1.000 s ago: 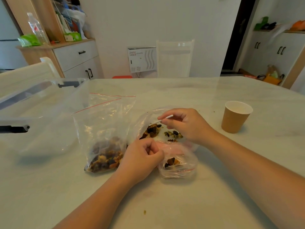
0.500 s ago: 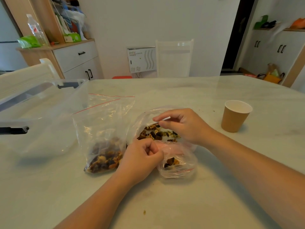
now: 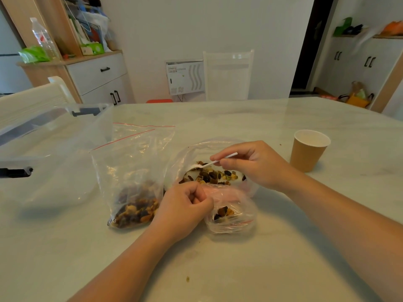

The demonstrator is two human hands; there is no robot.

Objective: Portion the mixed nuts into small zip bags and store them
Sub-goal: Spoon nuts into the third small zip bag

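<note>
Right now the right hand (image 3: 255, 164) pinches the thin handle of a white plastic spoon (image 3: 214, 162) between thumb and fingers. The spoon's bowl sits in the pile of mixed nuts (image 3: 214, 175) inside an open clear bag (image 3: 187, 155) in the middle of the table (image 3: 239, 269). The left hand (image 3: 183, 211) is curled into a fist and grips the pink-edged mouth of a small zip bag (image 3: 234, 216), just in front of the nut pile. That little bag has only a few nuts at its bottom, so I think the filling has just begun.

To do this scoop well, the spoon should dig under the nuts and come up level, so nothing rolls off. The left hand should hold the little bag's mouth wide and close to the pile, because a short trip means fewer spills. One crumb (image 3: 187, 279) already lies on the table near the person. Tip the spoon only when it is well inside the mouth.

A bigger zip bag (image 3: 133, 192) with nuts stands to the left, touching the left hand. A clear storage box (image 3: 43, 136) waits at the far left, likely for storing. A paper cup (image 3: 309, 149) stands well apart on the right.
</note>
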